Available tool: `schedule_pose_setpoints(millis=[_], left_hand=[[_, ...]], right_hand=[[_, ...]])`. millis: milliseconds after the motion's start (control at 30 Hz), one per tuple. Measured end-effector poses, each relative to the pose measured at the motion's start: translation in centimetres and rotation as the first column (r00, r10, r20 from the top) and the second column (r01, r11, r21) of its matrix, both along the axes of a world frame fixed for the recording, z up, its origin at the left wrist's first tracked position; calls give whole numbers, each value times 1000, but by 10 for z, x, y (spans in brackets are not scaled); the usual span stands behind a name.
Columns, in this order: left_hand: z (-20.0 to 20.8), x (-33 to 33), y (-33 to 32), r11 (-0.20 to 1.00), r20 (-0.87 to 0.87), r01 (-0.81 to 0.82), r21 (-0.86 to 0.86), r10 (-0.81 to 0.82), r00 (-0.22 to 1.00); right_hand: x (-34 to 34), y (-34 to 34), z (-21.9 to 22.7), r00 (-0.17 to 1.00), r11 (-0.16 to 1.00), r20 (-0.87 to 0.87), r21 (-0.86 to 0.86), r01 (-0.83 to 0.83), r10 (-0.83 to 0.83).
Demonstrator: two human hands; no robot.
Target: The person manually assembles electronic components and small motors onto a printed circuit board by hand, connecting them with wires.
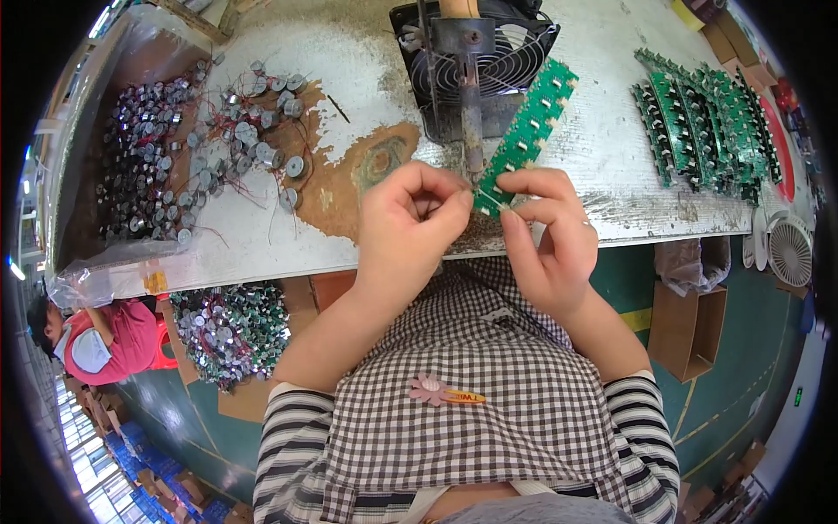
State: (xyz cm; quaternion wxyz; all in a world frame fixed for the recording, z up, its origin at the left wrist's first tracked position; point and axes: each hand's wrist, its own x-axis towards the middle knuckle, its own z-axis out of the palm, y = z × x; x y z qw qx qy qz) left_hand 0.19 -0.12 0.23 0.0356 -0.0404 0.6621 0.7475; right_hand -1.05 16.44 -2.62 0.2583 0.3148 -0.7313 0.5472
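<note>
The green circuit-board strip (pixel 530 122) lies slanted near the middle of the tabletop (pixel 602 83), its near end just under the tip of an upright soldering iron (pixel 470 109). From my remote seat, I judge that the right hand (pixel 559 236) holds it there to steady that end at the tip: its thumb and forefinger pinch the near end. My left hand (pixel 403 231) meets it from the left, thumb and forefinger pressed together beside the tip; I cannot tell whether a wire sits between them.

The clamped iron stands in my way on the far side, with a black fan (pixel 519 52) behind it, probably placed to draw off fumes. Left, loose small motors (pixel 262 153) with red leads lie beside a plastic-lined carton (pixel 74 131) of more. Far right, finished-looking or waiting boards (pixel 711 122) stand in rows. A seated co-worker (pixel 109 341) is beyond the left edge.
</note>
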Motion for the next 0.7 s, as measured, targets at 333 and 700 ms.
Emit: schedule_pose_setpoints(millis=[333,700], left_hand=[[-4,1,-2,999,-21,-15,-30,15,1000],[10,-9,-36,846,-489,-139,-515,-157,858]], right_hand=[[2,-3,-1,1000,1000,7,12,-17,17],[8,15,-1,941,969,319,-243,-35,114]])
